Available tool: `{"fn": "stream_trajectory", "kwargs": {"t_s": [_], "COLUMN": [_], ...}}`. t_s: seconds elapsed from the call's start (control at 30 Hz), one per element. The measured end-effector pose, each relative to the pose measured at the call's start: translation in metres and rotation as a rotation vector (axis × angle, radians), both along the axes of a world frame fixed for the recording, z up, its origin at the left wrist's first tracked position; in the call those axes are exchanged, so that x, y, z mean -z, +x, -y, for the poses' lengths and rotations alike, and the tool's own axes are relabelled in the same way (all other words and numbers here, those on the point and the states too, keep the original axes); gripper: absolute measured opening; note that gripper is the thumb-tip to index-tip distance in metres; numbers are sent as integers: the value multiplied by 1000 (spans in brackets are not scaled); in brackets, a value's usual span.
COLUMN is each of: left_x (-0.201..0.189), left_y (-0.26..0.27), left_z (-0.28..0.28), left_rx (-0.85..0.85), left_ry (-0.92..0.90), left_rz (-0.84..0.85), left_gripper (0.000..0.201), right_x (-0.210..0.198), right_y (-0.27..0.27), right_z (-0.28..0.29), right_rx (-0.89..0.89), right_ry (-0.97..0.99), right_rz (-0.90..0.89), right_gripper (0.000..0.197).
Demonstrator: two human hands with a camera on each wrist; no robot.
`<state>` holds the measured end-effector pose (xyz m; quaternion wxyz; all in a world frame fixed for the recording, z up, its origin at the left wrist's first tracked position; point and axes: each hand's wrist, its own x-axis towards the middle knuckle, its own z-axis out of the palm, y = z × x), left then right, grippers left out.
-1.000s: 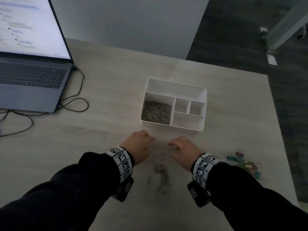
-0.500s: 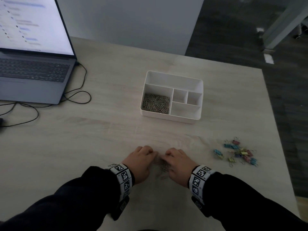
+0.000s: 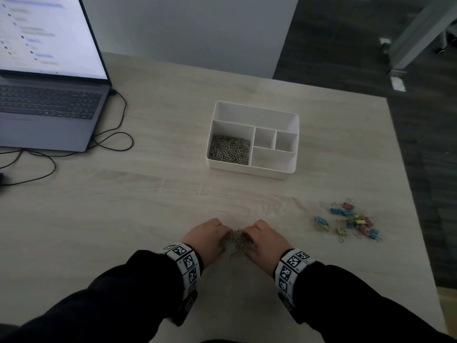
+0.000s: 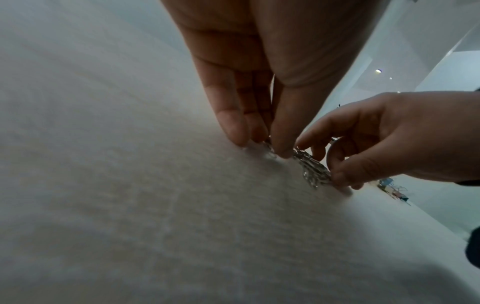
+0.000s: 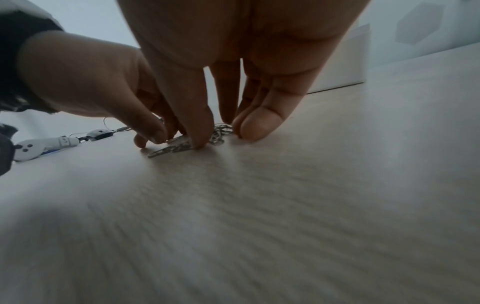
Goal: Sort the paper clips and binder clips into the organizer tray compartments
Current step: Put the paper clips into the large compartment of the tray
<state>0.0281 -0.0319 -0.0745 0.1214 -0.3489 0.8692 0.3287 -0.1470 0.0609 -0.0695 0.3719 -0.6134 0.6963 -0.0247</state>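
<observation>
Left hand and right hand pinch the paper clips between both grips; organizer tray lies straight ahead.

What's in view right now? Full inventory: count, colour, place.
organizer tray: one, white, five compartments, table centre
paper clips in tray: a heap, silver, near-left compartment; the other four compartments hold nothing
paper clips on table: a small bunch, silver, near edge, between the hands
binder clips: a loose pile, count unclear, blue, pink, yellow, on the table right of the hands
laptop: one, grey, open with lit screen, far left
cable: black, looped on the table beside the laptop
table: one, light wood grain
left hand: fingertips pinching the bunch from the left
right hand: fingertips pinching the bunch from the right
wrist bands: one per wrist, black-and-white markers
</observation>
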Motion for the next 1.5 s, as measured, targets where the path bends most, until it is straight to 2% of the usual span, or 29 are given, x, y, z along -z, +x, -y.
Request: {"fn": "stream_trajectory", "kwargs": {"t_s": [0.13,0.23,0.4,0.6,0.83,1.2,1.33,1.5], "left_x": [-2,-1,5,5,4,2,-7,-28], "left_y": [6,3,-9,-18,-28,-43,-43,-40], "left_z": [-1,-8,-25,-18,-6,23,37,71], "left_rx": [-102,-111,-47,-12,11,30,33,-49], "left_ry": [-38,-42,-80,-76,-68,1,60,42], "left_rz": [-32,-4,-6,4,61,99,24,-152], "left_gripper": [59,68,48,30,27,26,28,37], "right_x": [3,4,2,2,6,-2,-8,-27], "right_y": [-10,-10,5,9,9,-1,-10,-19], "right_z": [-8,-11,-4,6,17,47,56,83], "right_rx": [66,99,59,20,-5,-25,-2,69], "right_ry": [1,29,4,12,10,58,27,-95], "right_rz": [-22,-36,-22,-38,-82,-53,2,106], "right_gripper": [64,71,53,33,23,25,20,28]}}
